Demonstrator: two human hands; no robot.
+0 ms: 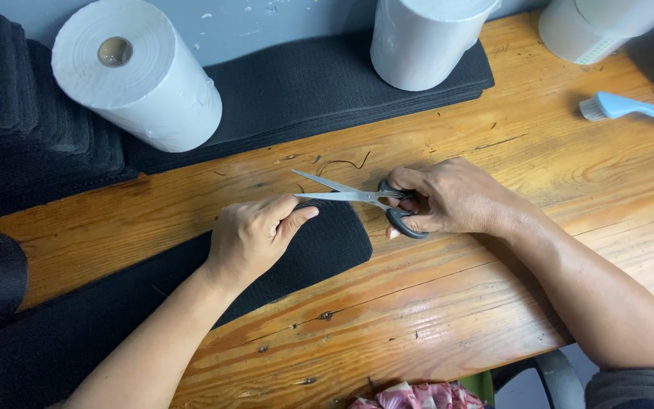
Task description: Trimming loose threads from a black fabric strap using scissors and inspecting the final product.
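— Black handles, that's what the right hand (452, 198) holds. Its fingers go through the loops of the scissors (357, 197) and close tight on them.

— Are the blades shut?

— No, they are open a little. The tips point away from the right hand, toward the left one.

— What does the left hand (255, 235) do?

— It pinches the edge of the strip (153, 303), a long piece of black cloth. The thumb sits on top, just under the lower blade. The hand is closed on the strip.

— Where is the strip?

— It lies flat on the table (493, 295), which is brown wood. Its round end is right below the scissors. The rest runs away from the scissors toward the near left corner.

— What else is near the scissors?

— A thin dark thread (346, 162) lies on the wood just behind them. Farther back is a flat pile (312, 83) of the same black cloth. A white roll (136, 73) lies on its side, back and to the left of the scissors. Another roll (425, 38) stands up on the pile, straight behind them. Far right of the scissors there is a blue brush (630, 108).
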